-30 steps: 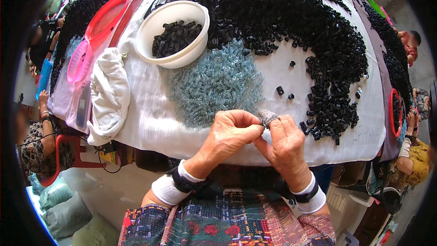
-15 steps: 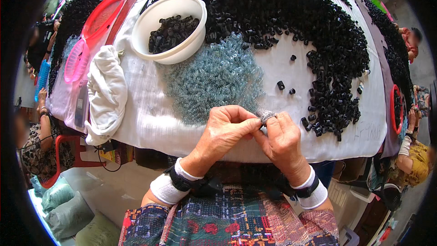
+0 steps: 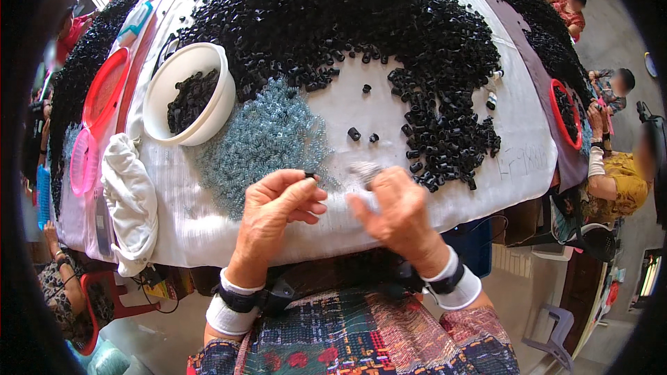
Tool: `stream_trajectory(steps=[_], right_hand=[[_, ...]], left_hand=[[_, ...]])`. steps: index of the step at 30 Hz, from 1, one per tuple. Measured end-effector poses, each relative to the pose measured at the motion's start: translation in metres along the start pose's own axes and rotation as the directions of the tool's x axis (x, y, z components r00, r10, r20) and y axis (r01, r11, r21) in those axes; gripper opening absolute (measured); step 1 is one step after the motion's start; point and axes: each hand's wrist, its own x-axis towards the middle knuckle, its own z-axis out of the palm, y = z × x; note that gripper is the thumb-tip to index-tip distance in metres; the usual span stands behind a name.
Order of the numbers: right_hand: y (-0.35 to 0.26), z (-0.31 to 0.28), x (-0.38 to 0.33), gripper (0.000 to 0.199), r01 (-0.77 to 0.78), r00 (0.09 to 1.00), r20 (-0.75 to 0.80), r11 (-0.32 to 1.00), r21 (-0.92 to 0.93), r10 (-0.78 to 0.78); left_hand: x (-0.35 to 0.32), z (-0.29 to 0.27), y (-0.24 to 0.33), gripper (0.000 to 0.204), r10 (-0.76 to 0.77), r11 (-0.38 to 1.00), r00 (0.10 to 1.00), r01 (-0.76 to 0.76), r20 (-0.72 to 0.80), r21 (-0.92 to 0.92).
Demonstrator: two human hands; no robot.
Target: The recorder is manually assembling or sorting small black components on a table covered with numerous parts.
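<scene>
My left hand [image 3: 271, 205] is raised over the near part of the white-covered table, thumb and forefinger pinched on a small black plastic piece [image 3: 310, 174]. To its right, my right hand [image 3: 401, 205] is smeared by motion. Its thumb stands apart from a finger wrapped in a grey cover [image 3: 365, 172], and nothing shows between them. A heap of small clear bluish springs [image 3: 267, 139] lies just beyond my left hand. Past both hands spreads a large pile of short black cylindrical plastic parts [image 3: 445, 128], with a few loose black parts [image 3: 354, 134] in front.
A white bowl [image 3: 221, 101] with black parts stands at the left. Beside it are a crumpled white cloth [image 3: 128, 201], a pink basket [image 3: 83, 160] and a red tray [image 3: 104, 90]. Other people sit at both sides, one in a yellow top [image 3: 618, 180] near a red basket [image 3: 558, 114].
My hands were together at the fingertips and have parted. The left has moved left with the black piece, its other fingers loosened; the right has swung open. The whole view has shifted.
</scene>
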Motion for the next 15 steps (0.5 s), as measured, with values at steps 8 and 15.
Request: stream_trajectory(steps=[8,15], right_hand=[[0.027,-0.038,-0.026,0.017,-0.518,0.834,0.127,0.841,-0.157,0.537],[0.055,-0.011,0.003,0.021,-0.455,0.886,0.107,0.891,0.000,0.452]], left_hand=[[0.016,-0.027,0.039,0.023,0.236,0.971,0.969,-0.239,-0.074,-0.033],[0.036,-0.058,0.082,0.024,0.286,0.922,0.942,-0.320,-0.175,-0.219]])
